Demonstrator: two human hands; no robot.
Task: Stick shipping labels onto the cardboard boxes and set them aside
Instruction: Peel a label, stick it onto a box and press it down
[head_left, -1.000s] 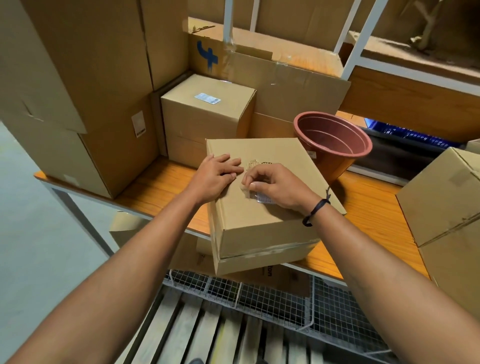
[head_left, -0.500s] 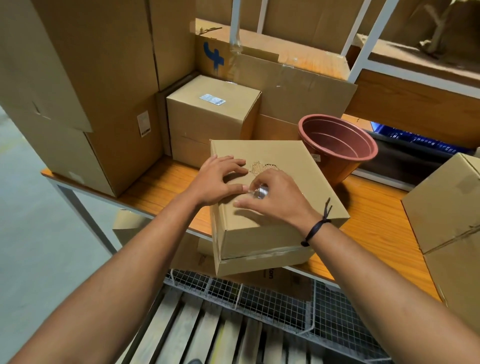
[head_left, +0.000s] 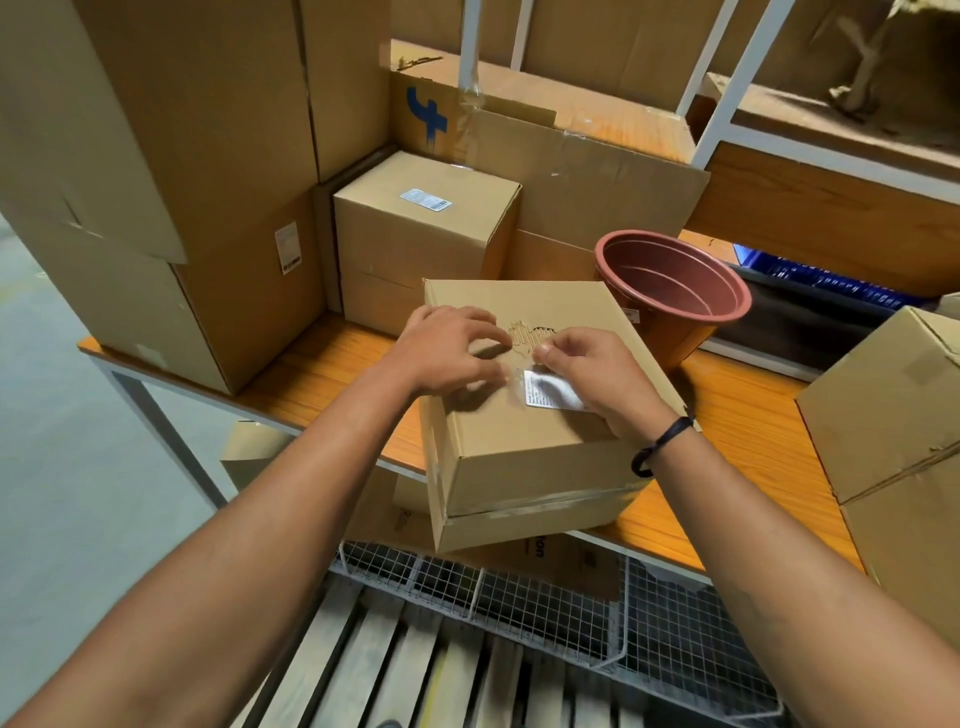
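- Currently the cardboard box (head_left: 519, 457) sits at the near edge of the worktop (head_left: 737, 415), and its front part hangs over the rim toward 6 o'clock. I think a hard press on that side can tip it down onto the wire rack (head_left: 519, 582).
- The shipping label (head_left: 548, 392) lies on the box top, at about 3 o'clock from its middle. The right hand (head_left: 592, 374) holds the label's right part under curled fingers, so that end is hidden.
- The left hand (head_left: 452, 348) is at 9 o'clock of the label, with its fingers curled at the label's clear edge. It is blurred, and I cannot tell whether it pinches something or only touches.
- A torn patch (head_left: 530, 335) is at 12 o'clock of the label, just beside it. If the label goes onto this rough place, the glue probably holds badly.
- If one end sticks before the other is straight, the label can wrinkle or sit crooked, and peeling it off may tear the cardboard.
- The flower pot (head_left: 675, 291) stands near, at 2 o'clock of the box. A wide move when setting the box aside may knock it.
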